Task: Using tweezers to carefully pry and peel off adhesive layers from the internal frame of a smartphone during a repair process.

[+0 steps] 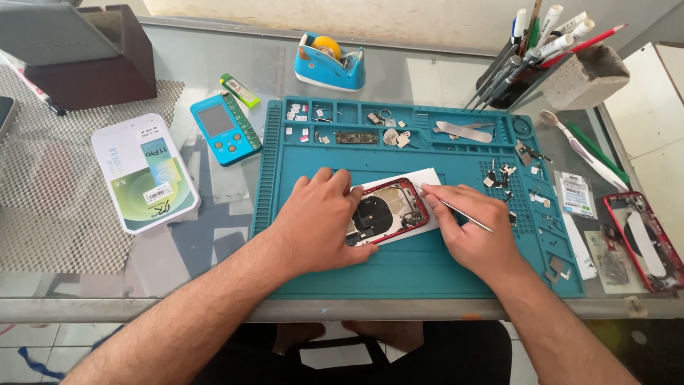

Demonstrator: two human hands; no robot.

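1. Head view: left hand is lying flat on an opened red phone housing, fingers spread over its left end and pinning it; the grip is pressing on it, not wrapped around it.
2. Right hand is pinching thin metal tweezers between thumb and fingers, grip fully closed on them; the tip is pointing left and meeting the housing's upper right edge.
3. Housing is sitting on a white sheet near the middle of a teal repair mat, tilted slightly, black round coil facing up.
4. Mat is lying on a glass table; its top compartments are holding small screws and parts, plus a flat metal pry tool.
5. Loose small brackets are lying on the mat just right of the right hand.
6. Left of the mat: a small blue tester device, a green lighter, a white phone-case box.
7. Behind the mat: a blue tape dispenser; back right, a holder of pens and tools.
8. Far right: a second red phone housing is lying off the mat, well apart from both hands.
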